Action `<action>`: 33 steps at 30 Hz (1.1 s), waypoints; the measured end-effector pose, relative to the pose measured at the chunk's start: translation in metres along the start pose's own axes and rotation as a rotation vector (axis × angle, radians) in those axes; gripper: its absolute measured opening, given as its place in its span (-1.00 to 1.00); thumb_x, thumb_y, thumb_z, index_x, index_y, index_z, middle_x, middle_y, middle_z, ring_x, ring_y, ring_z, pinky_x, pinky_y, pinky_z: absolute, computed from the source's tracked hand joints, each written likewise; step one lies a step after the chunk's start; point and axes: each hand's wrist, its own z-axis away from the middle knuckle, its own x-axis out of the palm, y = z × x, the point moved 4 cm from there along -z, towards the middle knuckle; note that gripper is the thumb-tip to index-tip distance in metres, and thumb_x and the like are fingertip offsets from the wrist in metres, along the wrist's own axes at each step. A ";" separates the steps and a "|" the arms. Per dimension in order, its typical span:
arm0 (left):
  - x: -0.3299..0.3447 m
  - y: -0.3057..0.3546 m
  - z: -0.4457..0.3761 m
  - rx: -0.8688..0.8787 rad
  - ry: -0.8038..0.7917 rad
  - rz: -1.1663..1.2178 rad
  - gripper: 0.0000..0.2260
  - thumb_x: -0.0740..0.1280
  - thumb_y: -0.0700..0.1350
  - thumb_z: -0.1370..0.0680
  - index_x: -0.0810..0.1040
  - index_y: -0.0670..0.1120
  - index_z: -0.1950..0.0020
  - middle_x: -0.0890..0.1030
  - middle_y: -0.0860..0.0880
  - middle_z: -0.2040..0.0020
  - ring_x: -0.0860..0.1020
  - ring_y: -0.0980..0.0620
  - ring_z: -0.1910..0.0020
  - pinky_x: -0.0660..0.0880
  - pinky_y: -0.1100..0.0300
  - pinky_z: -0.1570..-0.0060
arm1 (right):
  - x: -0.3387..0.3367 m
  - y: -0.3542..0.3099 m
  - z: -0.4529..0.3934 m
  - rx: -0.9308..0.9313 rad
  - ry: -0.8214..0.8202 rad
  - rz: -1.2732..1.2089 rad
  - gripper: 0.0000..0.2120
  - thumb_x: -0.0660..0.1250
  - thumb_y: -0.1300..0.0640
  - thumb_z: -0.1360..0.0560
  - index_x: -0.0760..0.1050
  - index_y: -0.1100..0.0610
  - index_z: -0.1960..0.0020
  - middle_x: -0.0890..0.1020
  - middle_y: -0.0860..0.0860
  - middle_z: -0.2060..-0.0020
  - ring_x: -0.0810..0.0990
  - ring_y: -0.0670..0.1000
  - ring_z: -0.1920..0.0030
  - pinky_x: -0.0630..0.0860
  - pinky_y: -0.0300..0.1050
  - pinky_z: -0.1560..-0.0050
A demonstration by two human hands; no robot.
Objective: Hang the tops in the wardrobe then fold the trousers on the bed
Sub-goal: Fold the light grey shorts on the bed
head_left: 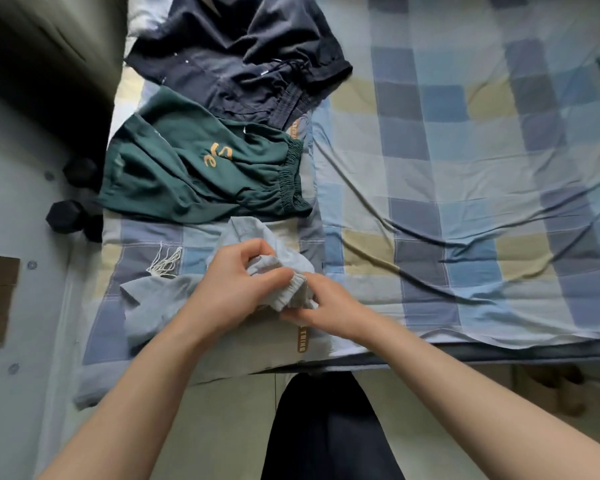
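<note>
Both hands, left hand and right hand, pinch the elastic waistband of the pale grey trousers at the bed's near edge, so folding seems underway, next needing the cloth spread flat

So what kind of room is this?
Most likely a bedroom: a bed with a checked sheet, clothes such as green trousers laid out on it, and dumbbells on the floor beside it.

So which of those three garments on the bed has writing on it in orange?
The green trousers, lying in the middle with orange letters on the leg. The dark pair beyond is plain; the pale grey pair is in both hands.
</note>
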 end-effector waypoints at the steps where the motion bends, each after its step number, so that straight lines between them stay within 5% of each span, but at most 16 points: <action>1: -0.006 0.017 0.007 0.046 -0.009 0.004 -0.77 0.46 -0.24 -0.46 0.44 -0.10 0.30 0.47 0.04 0.42 0.37 0.16 0.45 0.32 0.36 0.47 | -0.003 -0.012 0.008 -0.017 0.041 -0.018 -0.80 0.41 0.04 -0.44 0.46 -0.14 -0.03 0.59 -0.11 0.03 0.54 -0.08 0.01 0.48 -0.13 0.04; 3: -0.016 0.048 0.021 0.153 -0.047 0.001 -0.77 0.45 -0.13 -0.45 0.42 -0.14 0.26 0.44 0.00 0.37 0.36 0.13 0.38 0.32 0.29 0.40 | -0.013 -0.027 0.024 -0.025 0.237 0.020 -0.92 0.31 0.12 -0.49 0.43 -0.03 0.13 0.57 -0.06 0.17 0.52 0.00 0.14 0.43 -0.04 0.17; 6: -0.038 0.085 0.036 0.303 -0.062 -0.128 -0.75 0.34 0.02 -0.47 0.39 -0.13 0.22 0.37 0.09 0.35 0.32 0.13 0.34 0.29 0.20 0.31 | -0.044 -0.045 0.051 0.034 0.506 -0.025 -0.80 0.24 0.19 -0.52 0.35 -0.04 0.23 0.51 -0.05 0.30 0.47 0.02 0.25 0.35 -0.05 0.26; 10: -0.063 0.112 0.046 0.290 0.017 -0.112 -0.72 0.32 0.03 -0.49 0.38 -0.17 0.18 0.36 0.01 0.34 0.30 0.08 0.33 0.23 0.12 0.29 | -0.097 -0.069 0.099 -0.045 0.624 0.016 -0.83 0.35 0.28 -0.45 0.44 0.06 0.07 0.56 -0.07 0.25 0.50 -0.06 0.24 0.41 -0.15 0.24; 14: -0.071 0.138 0.054 0.163 0.002 0.169 -0.78 0.36 -0.08 -0.57 0.40 -0.07 0.23 0.38 -0.01 0.38 0.33 0.09 0.45 0.26 0.19 0.42 | -0.137 -0.097 0.148 -0.334 0.773 0.557 -0.50 0.49 0.34 -0.30 0.37 0.09 -0.14 0.61 0.05 0.07 0.61 0.10 0.12 0.50 -0.11 0.22; 17: -0.073 0.173 0.060 0.193 -0.100 0.314 -0.71 0.51 0.10 -0.38 0.43 0.03 0.21 0.47 -0.05 0.31 0.43 0.06 0.41 0.38 0.19 0.43 | -0.163 -0.106 0.177 -0.421 0.797 0.669 -0.33 0.47 0.43 -0.24 0.29 0.08 -0.22 0.64 0.12 0.06 0.64 0.20 0.17 0.50 -0.09 0.30; 20: -0.072 0.201 0.061 0.493 -0.048 -0.177 -0.52 0.59 -0.18 -0.34 0.39 0.10 -0.05 0.54 0.06 0.20 0.51 0.22 0.31 0.47 0.32 0.23 | -0.178 -0.115 0.208 -0.660 0.696 0.776 -0.30 0.35 0.49 -0.31 0.24 0.05 -0.33 0.61 0.17 0.03 0.62 0.17 0.21 0.58 -0.04 0.31; 23: -0.061 0.206 0.053 0.685 -0.085 -0.600 -0.29 0.35 -0.49 -0.35 0.31 0.17 -0.27 0.51 0.09 0.06 0.50 0.27 0.11 0.41 0.46 0.09 | -0.188 -0.115 0.235 -0.772 0.496 1.040 -0.56 0.14 0.37 -0.55 0.41 0.05 -0.35 0.53 0.12 0.02 0.50 0.03 0.19 0.49 -0.20 0.19; 26: -0.053 0.205 0.032 0.788 -0.161 -0.847 -0.20 0.25 -0.54 -0.26 0.34 0.08 -0.38 0.41 0.03 -0.06 0.46 0.11 -0.06 0.50 0.15 -0.06 | -0.209 -0.095 0.246 -0.527 0.354 1.161 -0.77 0.18 0.09 -0.62 0.47 0.07 -0.24 0.45 -0.05 0.03 0.44 -0.05 0.08 0.40 -0.20 0.08; 28: -0.038 0.211 0.026 0.883 -0.214 -1.010 -0.08 0.28 -0.56 -0.22 0.27 0.06 -0.49 0.41 -0.01 -0.18 0.50 -0.03 -0.09 0.55 -0.01 -0.01 | -0.232 -0.083 0.260 -0.471 0.367 1.156 -0.77 0.11 0.11 -0.62 0.50 0.12 -0.14 0.49 0.01 0.06 0.50 0.03 0.13 0.43 -0.14 0.14; 30: -0.013 0.221 0.031 1.034 -0.238 -1.204 0.04 0.31 -0.57 -0.21 0.14 0.12 -0.57 0.38 -0.06 -0.35 0.52 -0.03 -0.08 0.57 0.05 0.01 | -0.259 -0.065 0.275 -0.420 0.413 1.209 -0.71 0.05 0.22 -0.56 0.55 0.21 -0.01 0.48 0.11 0.15 0.46 0.07 0.31 0.47 -0.11 0.33; 33: 0.030 0.227 0.041 1.361 -0.310 -1.515 -0.07 0.37 -0.51 -0.21 0.33 0.09 -0.51 0.31 -0.15 -0.48 0.51 -0.05 -0.06 0.56 0.09 -0.06 | -0.303 -0.019 0.299 -0.339 0.379 1.345 -0.74 0.07 0.32 -0.49 0.51 0.18 -0.01 0.40 0.07 0.16 0.46 0.05 0.26 0.54 -0.08 0.29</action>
